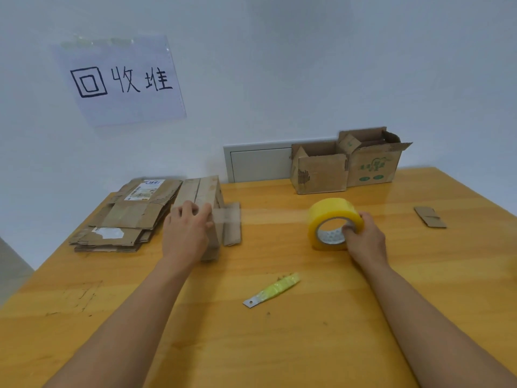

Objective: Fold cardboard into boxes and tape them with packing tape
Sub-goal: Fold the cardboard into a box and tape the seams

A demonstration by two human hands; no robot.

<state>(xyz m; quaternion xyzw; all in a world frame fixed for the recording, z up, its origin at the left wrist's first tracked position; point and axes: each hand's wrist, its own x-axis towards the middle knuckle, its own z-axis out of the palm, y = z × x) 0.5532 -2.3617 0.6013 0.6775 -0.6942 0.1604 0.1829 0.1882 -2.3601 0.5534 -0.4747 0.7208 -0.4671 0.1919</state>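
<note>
Head view, taping step: left hand (pixel 187 232) presses flat on the folded box (pixel 208 197) at centre-left of the surface (pixel 279 345), right hand (pixel 363 239) grips the tape roll (pixel 333 217) centre-right; next, presumably, draw tape taut and cut.

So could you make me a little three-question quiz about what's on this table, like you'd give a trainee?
1. True or false: the right hand grips the yellow tape roll.
2. What does the left hand rest on?
A. the flattened cardboard stack
B. the folded box beside that stack
C. the blade with the yellow wrapped handle
3. Fill in: two open boxes stand at the table's far edge, by the ____.

Key:
1. True; the thumb hooks into the core.
2. B; tape stretches from the box towards the roll.
3. Wall.
</note>
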